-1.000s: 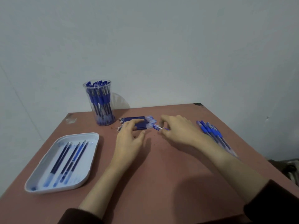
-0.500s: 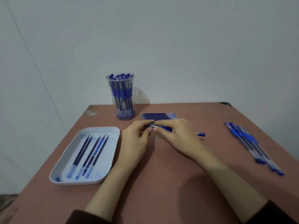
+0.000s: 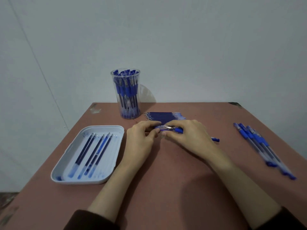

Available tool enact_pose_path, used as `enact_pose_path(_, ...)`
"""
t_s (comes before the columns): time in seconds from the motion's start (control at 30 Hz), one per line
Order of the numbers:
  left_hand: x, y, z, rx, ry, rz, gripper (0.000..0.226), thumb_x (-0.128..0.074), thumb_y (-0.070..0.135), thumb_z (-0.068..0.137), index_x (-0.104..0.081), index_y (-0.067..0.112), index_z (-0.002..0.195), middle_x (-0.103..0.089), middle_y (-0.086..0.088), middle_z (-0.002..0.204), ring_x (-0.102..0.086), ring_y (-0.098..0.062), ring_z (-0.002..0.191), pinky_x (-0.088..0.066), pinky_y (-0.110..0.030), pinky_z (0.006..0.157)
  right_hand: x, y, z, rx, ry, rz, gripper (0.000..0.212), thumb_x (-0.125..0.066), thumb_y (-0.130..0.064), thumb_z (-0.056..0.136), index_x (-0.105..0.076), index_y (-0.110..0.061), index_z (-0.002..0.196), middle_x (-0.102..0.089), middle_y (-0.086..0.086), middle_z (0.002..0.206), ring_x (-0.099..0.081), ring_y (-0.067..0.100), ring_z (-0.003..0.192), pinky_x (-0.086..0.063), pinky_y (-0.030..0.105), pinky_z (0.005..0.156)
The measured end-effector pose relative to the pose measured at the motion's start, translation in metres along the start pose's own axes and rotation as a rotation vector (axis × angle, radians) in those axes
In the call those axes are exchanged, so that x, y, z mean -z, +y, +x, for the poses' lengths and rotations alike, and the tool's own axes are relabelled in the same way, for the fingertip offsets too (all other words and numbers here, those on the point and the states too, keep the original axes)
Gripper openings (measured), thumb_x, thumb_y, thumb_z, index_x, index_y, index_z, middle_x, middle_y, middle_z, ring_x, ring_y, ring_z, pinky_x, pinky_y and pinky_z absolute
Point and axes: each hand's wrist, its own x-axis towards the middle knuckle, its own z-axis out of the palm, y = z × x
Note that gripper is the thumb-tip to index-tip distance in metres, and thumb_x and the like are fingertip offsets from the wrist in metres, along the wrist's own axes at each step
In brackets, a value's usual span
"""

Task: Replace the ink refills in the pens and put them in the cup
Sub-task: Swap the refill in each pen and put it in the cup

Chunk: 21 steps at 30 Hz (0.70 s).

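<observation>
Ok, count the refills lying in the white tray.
5 refills, side by side lengthwise in the white tray: two toward its left, three bunched toward its right, one of these brighter blue. Overlap may hide another.

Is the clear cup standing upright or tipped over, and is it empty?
Upright and not empty. The clear cup stands on its base on the table, and blue pens fill it up to the rim.
</observation>
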Motion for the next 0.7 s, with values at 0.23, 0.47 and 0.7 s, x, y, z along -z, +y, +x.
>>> enact_pose_path(0.23, 0.006, 0.008, -0.005, -0.052, -0.291, 0.239, 0.016, -0.069, 0.022, 0.085, -0.075, 0.022, 0.1, -0.072, 0.01, 0.09, -0.06, 0.003, 0.074, -0.038, 0.002, 0.068, 0.001, 0.018, 0.005, -0.14, 0.105, 0.043, 0.019, -0.055, -0.01, 0.085, -0.047, -0.022, 0.097, -0.06, -0.005, 0.078, -0.056, 0.025, 0.075, -0.037, 0.033, 0.062)
enact_pose_path(0.47, 0.006, 0.01, -0.007, -0.058, -0.419, 0.173, 0.023, -0.07, 0.029, 0.084, -0.073, 0.025, 0.106, -0.071, 0.012, 0.1, -0.063, 0.004, 0.09, -0.045, -0.007, 0.081, 0.001, 0.009, 0.003, -0.052, 0.218, 0.321, 0.013, -0.066, -0.023, 0.086, -0.071, -0.027, 0.098, -0.064, -0.015, 0.078, -0.052, -0.002, 0.063, -0.038, 0.013, 0.06)
enact_pose_path(0.7, 0.006, 0.013, -0.002, 0.279, -0.289, -0.726, 0.034, -0.066, 0.03, 0.088, -0.067, 0.015, 0.118, -0.067, -0.016, 0.117, -0.061, -0.032, 0.113, -0.043, -0.048, 0.103, 0.006, -0.009, 0.0, -0.21, -0.06, 0.994, 0.021, -0.057, -0.021, 0.093, -0.068, -0.012, 0.078, -0.055, 0.008, 0.056, -0.033, 0.011, 0.038, -0.024, 0.02, 0.039)
